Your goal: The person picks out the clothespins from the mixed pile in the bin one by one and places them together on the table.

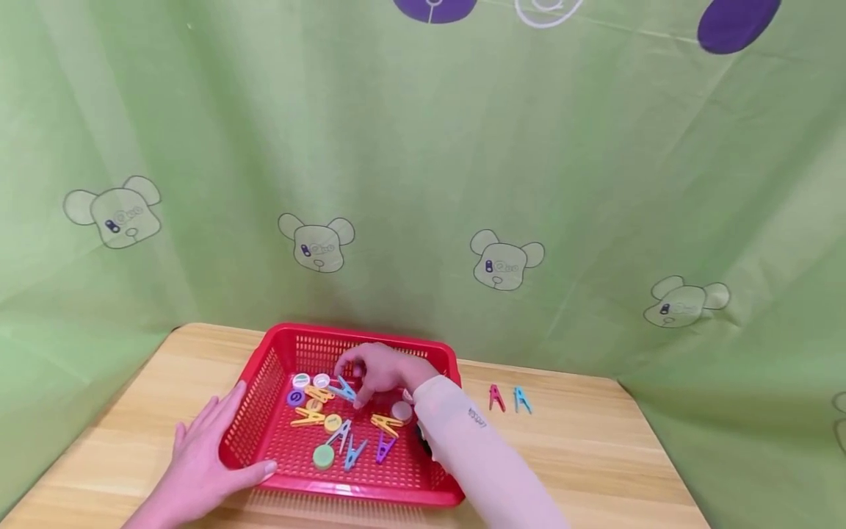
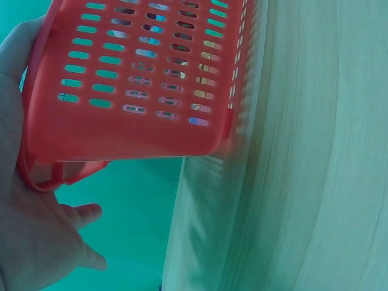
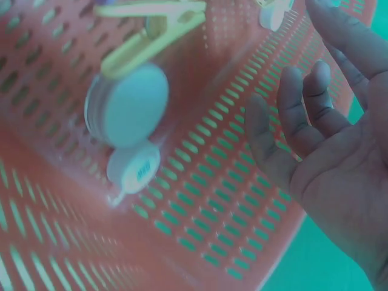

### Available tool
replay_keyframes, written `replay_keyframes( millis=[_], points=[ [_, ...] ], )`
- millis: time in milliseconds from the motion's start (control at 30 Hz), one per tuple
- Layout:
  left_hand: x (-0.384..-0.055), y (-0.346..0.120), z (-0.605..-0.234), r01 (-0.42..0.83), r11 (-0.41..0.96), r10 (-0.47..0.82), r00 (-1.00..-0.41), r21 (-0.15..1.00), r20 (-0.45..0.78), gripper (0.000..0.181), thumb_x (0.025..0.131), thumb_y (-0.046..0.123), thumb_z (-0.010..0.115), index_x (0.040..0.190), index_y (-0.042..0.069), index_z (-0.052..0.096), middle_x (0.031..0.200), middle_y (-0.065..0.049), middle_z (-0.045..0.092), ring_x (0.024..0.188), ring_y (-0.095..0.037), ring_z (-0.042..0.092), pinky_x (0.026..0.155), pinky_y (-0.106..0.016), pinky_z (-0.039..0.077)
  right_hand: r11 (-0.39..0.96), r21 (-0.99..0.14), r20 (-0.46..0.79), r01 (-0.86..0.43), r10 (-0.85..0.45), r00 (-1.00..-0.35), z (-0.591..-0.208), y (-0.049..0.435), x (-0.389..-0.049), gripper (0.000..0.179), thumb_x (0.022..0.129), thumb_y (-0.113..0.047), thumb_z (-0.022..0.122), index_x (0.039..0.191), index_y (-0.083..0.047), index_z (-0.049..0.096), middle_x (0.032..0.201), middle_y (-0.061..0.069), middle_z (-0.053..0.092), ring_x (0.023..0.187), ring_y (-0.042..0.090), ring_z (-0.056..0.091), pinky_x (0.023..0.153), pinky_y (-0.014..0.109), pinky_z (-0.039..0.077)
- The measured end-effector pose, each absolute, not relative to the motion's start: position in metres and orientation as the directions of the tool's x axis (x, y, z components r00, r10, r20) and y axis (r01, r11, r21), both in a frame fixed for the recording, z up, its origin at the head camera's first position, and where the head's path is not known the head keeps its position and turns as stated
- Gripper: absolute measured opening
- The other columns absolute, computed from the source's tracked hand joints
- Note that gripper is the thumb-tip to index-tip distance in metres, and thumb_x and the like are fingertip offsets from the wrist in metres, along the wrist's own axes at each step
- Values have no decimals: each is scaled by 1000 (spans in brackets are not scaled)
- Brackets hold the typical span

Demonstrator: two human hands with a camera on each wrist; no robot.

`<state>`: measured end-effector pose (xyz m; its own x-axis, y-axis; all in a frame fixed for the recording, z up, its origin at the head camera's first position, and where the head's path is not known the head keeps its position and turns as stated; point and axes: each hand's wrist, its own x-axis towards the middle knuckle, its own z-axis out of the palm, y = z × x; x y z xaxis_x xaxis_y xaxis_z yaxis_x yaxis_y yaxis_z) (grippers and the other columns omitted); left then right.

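Left hand [image 1: 203, 459] spread; right hand [image 1: 382, 367] (arm [image 1: 485, 448] stretched forward), fingers [image 3: 294, 103] loosely bent.

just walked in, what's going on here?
A person's right hand is down in a red plastic basket of bottle caps and clothespins, at a blue clothespin; whether it's gripped, I can't tell. The left hand rests on the basket's rim. A pink clothespin and another blue one lie on the table.

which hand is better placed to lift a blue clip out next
Probably the right hand: it is inside the red basket, right beside a blue clip. The left hand is at the basket's left edge, farther from that clip.
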<state>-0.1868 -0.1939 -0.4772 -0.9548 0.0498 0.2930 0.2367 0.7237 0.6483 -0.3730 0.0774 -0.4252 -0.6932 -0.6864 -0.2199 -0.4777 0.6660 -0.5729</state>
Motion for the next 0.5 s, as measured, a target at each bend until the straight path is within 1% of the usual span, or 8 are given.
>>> replay_keyframes(
  millis=[100, 367, 500],
  points=[
    [-187, -194, -477, 234, 723, 49, -956, 650, 291, 124, 71, 55, 86, 162, 15, 12, 157, -27, 28, 140, -55, 17, 102, -78, -10, 668, -562, -207, -489, -685, -698, -415, 82, -371, 50, 74, -14, 90, 118, -26, 70, 99, 8, 59, 87, 16, 51, 72, 28, 49],
    [-186, -194, -476, 230, 725, 54, -959, 649, 279, 124, 71, 54, 86, 162, 15, 11, 157, -27, 27, 140, -56, 17, 101, -79, -9, 661, -543, -177, -517, -692, -699, -392, 101, -366, 51, 75, -16, 90, 121, -23, 69, 93, 9, 57, 83, 17, 50, 69, 27, 46],
    [-186, -194, -476, 225, 725, 54, -961, 651, 271, 125, 71, 54, 86, 162, 15, 10, 157, -28, 27, 140, -56, 16, 101, -79, -9, 672, -545, -161, -502, -672, -723, -385, 112, -366, 51, 75, -15, 90, 121, -24, 69, 95, 8, 57, 86, 16, 50, 72, 29, 47]
  ],
)
